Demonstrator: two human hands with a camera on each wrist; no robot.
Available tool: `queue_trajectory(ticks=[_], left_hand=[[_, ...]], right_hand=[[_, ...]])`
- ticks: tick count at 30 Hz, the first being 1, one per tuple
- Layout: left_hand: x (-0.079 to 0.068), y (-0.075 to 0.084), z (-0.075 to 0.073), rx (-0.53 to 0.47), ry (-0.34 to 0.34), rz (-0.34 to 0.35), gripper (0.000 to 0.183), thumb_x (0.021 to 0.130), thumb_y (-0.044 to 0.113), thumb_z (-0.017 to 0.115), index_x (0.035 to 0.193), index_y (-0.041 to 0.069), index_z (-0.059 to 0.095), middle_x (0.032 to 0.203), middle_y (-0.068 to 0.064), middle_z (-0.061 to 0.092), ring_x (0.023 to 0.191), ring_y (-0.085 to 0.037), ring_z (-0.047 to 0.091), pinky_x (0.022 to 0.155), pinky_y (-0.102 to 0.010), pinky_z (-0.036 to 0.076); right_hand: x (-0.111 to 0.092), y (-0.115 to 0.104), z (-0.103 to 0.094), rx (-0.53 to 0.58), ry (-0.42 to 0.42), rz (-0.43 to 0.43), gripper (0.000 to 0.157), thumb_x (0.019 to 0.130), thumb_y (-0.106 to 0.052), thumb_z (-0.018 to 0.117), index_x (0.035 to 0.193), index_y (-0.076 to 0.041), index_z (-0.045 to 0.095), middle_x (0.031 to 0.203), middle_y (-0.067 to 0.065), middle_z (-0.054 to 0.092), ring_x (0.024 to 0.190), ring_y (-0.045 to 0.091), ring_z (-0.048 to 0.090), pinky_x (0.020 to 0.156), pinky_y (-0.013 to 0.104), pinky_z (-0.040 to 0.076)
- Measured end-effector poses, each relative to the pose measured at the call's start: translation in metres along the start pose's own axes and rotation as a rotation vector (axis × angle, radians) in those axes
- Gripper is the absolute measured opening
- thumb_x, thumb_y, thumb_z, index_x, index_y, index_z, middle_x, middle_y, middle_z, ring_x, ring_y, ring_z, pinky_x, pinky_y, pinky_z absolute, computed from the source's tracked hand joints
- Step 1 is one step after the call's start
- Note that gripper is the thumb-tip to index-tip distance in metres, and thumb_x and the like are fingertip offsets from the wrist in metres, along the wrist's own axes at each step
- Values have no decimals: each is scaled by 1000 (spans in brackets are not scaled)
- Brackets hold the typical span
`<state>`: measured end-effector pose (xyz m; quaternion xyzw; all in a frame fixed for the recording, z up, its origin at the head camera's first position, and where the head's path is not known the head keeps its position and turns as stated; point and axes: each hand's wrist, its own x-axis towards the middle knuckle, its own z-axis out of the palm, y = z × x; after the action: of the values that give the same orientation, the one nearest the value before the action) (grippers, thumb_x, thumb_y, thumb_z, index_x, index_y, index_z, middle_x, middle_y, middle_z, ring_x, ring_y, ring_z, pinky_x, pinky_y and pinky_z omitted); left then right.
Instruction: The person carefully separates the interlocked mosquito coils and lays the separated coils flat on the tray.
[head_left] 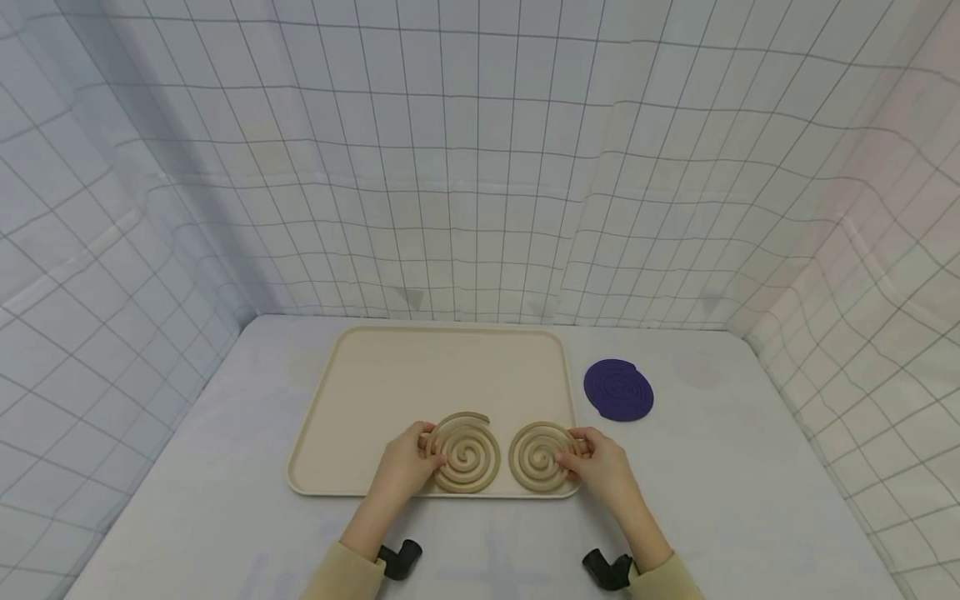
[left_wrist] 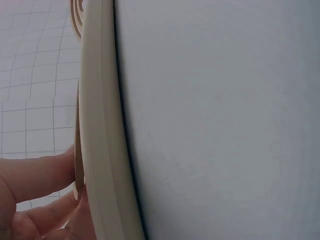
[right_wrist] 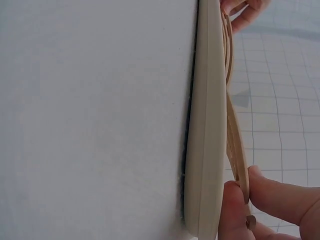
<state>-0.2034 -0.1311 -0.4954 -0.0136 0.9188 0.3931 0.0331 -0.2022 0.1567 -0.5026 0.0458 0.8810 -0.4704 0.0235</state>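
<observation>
Two tan mosquito coils are held side by side over the front right part of a cream tray point(head_left: 405, 375). My left hand point(head_left: 407, 460) pinches the left edge of the left coil point(head_left: 467, 457), thumb on top and fingers beneath. The right coil point(head_left: 542, 457) is gripped at its right edge by my right hand point(head_left: 603, 467). In the right wrist view this coil point(right_wrist: 239, 155) tilts up from the tray rim between thumb and fingers. The left wrist view shows the left coil point(left_wrist: 77, 145) nearly edge-on behind the tray rim.
A purple coil point(head_left: 618, 390) lies flat on the white table point(head_left: 712, 467), right of the tray. White grid-patterned curtains point(head_left: 480, 183) enclose the back and both sides. Black angled fittings point(head_left: 403, 560) stick out by both wrists.
</observation>
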Motion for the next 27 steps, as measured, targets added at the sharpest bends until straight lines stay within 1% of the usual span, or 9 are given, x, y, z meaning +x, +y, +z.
queue_trajectory(ticks=[3, 5, 9, 12, 17, 22, 27], left_hand=[[0, 0, 0, 15, 3, 9, 48, 83, 7, 76, 126, -5, 59, 96, -14, 68, 82, -21, 62, 72, -38, 54], [0, -1, 1, 22, 12, 14, 46, 83, 5, 76, 125, -5, 61, 97, -14, 67, 82, -20, 62, 72, -37, 53], [1, -4, 2, 15, 33, 14, 44, 82, 1, 75, 123, -7, 63, 93, -12, 62, 80, -18, 57, 69, -30, 49], [2, -6, 2, 10, 41, 15, 43, 81, 0, 75, 121, -9, 64, 92, -11, 60, 80, -17, 55, 68, -26, 46], [1, -7, -1, -6, 50, 14, 40, 80, -2, 75, 118, -7, 65, 93, -11, 62, 81, -17, 57, 70, -28, 47], [-1, -6, -4, -19, 54, 3, 36, 82, -1, 73, 116, -5, 66, 94, -12, 62, 83, -18, 58, 73, -31, 49], [-1, -6, -5, -32, 60, 3, 29, 86, 1, 69, 115, -2, 67, 96, -10, 64, 86, -18, 60, 76, -33, 51]], right_hand=[[0, 0, 0, -19, 10, -14, 38, 84, -7, 76, 117, 6, 64, 83, 7, 68, 64, 10, 59, 54, 18, 48], [1, 0, 0, -47, 26, -36, 34, 85, -7, 75, 115, 5, 66, 85, 8, 69, 69, 11, 61, 56, 18, 48], [1, 0, 1, -106, 62, -73, 27, 86, -8, 73, 110, 4, 70, 92, 11, 73, 81, 17, 65, 65, 20, 51], [0, -1, 1, -130, 86, -95, 24, 86, -8, 73, 107, 3, 72, 93, 11, 72, 86, 21, 66, 69, 23, 52], [-1, -4, 0, -147, 118, -124, 20, 84, -4, 74, 103, 3, 74, 89, 9, 68, 82, 19, 64, 68, 23, 51], [-1, -5, 0, -155, 130, -137, 19, 82, -1, 75, 101, 3, 74, 87, 9, 68, 80, 17, 63, 66, 21, 50], [-1, -3, -1, -134, 109, -111, 20, 82, -2, 75, 102, 3, 74, 89, 9, 69, 81, 17, 63, 65, 20, 50]])
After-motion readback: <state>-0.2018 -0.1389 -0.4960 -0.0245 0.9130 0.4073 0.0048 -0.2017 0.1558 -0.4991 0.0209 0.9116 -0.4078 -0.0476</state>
